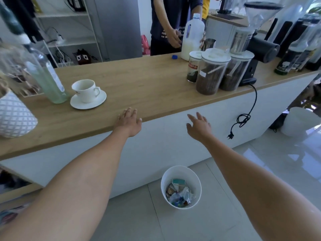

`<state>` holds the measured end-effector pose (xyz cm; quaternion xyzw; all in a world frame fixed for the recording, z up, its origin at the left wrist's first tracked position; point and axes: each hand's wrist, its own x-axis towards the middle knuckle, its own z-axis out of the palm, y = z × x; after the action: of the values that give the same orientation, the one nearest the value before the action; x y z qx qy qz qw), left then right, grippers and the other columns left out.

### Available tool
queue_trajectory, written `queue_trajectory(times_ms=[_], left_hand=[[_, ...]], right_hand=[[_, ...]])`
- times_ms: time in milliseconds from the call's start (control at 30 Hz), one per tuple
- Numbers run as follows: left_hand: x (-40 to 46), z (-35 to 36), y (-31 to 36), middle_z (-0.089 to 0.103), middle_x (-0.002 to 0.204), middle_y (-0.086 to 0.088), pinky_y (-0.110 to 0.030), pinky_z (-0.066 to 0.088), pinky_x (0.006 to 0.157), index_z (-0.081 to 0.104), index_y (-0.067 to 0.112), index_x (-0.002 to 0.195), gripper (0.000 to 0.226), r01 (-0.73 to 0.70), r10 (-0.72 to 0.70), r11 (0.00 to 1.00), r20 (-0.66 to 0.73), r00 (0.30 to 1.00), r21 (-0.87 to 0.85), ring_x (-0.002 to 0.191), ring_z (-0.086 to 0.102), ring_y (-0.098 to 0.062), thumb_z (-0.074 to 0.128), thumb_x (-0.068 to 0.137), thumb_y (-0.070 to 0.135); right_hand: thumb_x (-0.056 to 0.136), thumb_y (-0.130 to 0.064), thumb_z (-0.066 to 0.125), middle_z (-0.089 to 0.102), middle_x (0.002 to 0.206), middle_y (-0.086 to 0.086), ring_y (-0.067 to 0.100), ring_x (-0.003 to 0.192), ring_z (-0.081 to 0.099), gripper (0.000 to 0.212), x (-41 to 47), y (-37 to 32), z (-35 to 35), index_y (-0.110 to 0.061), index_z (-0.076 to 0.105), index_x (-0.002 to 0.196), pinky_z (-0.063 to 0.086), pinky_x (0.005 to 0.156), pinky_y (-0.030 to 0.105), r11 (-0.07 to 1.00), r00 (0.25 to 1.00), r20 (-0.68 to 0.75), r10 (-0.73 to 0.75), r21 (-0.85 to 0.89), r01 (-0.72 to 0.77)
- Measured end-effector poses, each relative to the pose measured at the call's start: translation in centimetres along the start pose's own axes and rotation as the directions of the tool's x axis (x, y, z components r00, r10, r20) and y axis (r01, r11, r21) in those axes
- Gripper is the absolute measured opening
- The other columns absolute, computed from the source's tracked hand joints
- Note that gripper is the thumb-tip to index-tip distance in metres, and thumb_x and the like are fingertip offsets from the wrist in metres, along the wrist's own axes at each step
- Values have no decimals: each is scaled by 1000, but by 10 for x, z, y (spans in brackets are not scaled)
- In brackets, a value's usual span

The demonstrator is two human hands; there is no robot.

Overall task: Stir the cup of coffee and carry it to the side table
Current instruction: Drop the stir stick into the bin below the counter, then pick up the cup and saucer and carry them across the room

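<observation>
A white cup (85, 90) stands on a white saucer (88, 100) on the left part of the wooden counter (139, 87); I cannot see into the cup from here. My left hand (129, 121) reaches over the counter's front edge, fingers apart, holding nothing, to the right of the saucer and nearer to me. My right hand (199, 126) hovers in front of the counter's white front panel, below the edge, fingers spread and holding nothing. I see no spoon or stirrer near the cup.
A tall glass bottle (46, 79) stands just left of the saucer, a patterned white vase (15, 115) nearer left. Jars (211, 73) and a grinder (255, 40) crowd the right. A person behind the counter holds a milk jug (192, 37). A white bin (180, 187) stands on the floor.
</observation>
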<state>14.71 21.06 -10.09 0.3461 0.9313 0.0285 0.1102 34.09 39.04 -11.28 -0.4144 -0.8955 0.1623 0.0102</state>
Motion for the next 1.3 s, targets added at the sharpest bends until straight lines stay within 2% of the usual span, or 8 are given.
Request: queue_trajectory(times_ms=[200, 533, 733, 833, 967, 1067, 1167, 1300], left_hand=[[-16, -27, -68, 2, 163, -6, -41, 9, 121, 16, 18, 154, 58, 171, -173, 985, -56, 983, -29, 150, 3, -24, 21, 101, 41], [-10, -58, -175, 6, 163, -8, -43, 13, 119, 13, 21, 155, 59, 399, -406, 910, -53, 912, -110, 148, 8, -31, 20, 101, 44], [22, -72, -212, 15, 161, -12, -47, 18, 117, 14, 23, 155, 77, 415, -445, 839, -6, 895, -351, 148, 10, -33, 20, 92, 66], [45, -80, -222, 25, 159, -10, -46, 26, 114, 22, 22, 153, 93, 422, -499, 694, 33, 866, -583, 145, 24, -32, 16, 81, 80], [73, -91, -233, 21, 160, -2, -47, 33, 112, 22, 23, 153, 100, 428, -528, 342, 206, 824, -836, 142, 29, -30, 23, 75, 85], [86, -94, -236, 25, 159, -1, -43, 38, 109, 21, 20, 153, 102, 416, -499, 74, 328, 802, -906, 139, 35, -27, 39, 75, 83], [101, -94, -243, 37, 151, -1, -39, 44, 100, 29, 19, 148, 101, 397, -495, -77, 380, 781, -915, 129, 46, -23, 51, 72, 80], [115, -95, -250, 54, 130, -5, -37, 51, 81, 39, 13, 141, 96, 393, -461, -228, 454, 762, -891, 103, 58, -20, 59, 71, 75]], right_hand=[[98, -42, 29, -9, 162, 4, 29, 149, -7, 60, 32, -81, -1, -29, 6, 152, 4, 121, 49, 982, 982, 52, -180, -46, 182], [97, -44, 32, -9, 162, 9, 29, 149, -5, 63, 76, -213, 22, -25, 9, 153, 5, 122, 43, 919, 917, 72, -393, -9, 395], [95, -47, 40, -4, 161, 11, 30, 149, 0, 68, 109, -270, 32, -23, 12, 152, 9, 121, 42, 907, 911, 75, -406, 151, 392], [91, -47, 49, 5, 161, 9, 27, 147, 14, 74, 125, -293, 35, -21, 15, 151, 23, 118, 41, 860, 944, 123, -306, 460, 219], [87, -53, 54, 25, 155, -2, 26, 138, 34, 79, 146, -320, 31, -24, 18, 150, 36, 107, 39, 688, 920, 353, -168, 711, -147], [88, -39, 60, 30, 150, -2, 24, 134, 40, 67, 156, -327, 27, -25, 30, 147, 44, 94, 33, 580, 803, 551, -225, 738, -344], [80, -23, 73, 37, 146, 3, 22, 129, 47, 50, 171, -328, 28, -23, 51, 125, 41, 106, 33, 504, 695, 683, -226, 692, -516], [70, -22, 81, 53, 133, 17, 35, 104, 63, 69, 180, -333, 32, -2, 40, 122, 50, 93, 46, 320, 594, 774, -220, 633, -705]])
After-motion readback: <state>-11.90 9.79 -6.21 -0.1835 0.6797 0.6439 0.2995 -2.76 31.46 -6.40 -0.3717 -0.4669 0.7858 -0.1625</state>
